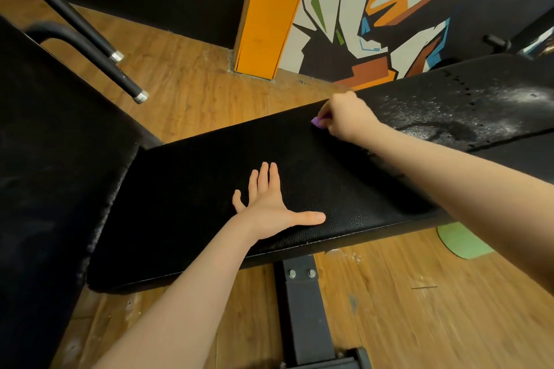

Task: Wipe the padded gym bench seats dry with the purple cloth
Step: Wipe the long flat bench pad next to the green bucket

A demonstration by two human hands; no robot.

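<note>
Right hand (344, 117) has the purple cloth (317, 122) bunched up in its fingers, only a corner showing, at the far edge of the bench pad (209, 189). Left hand (269, 204) lies flat with fingers spread near the front edge. I'd open the cloth out and drag long overlapping strokes toward the wet speckled patch (449, 117) on the right.

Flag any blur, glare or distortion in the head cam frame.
Head view: wide-angle bending bows the bench pad edges and the black bars at upper left; motion blur smears the wood floor at lower right; glare catches the wet patch past the right hand; left hand sharp.
</note>
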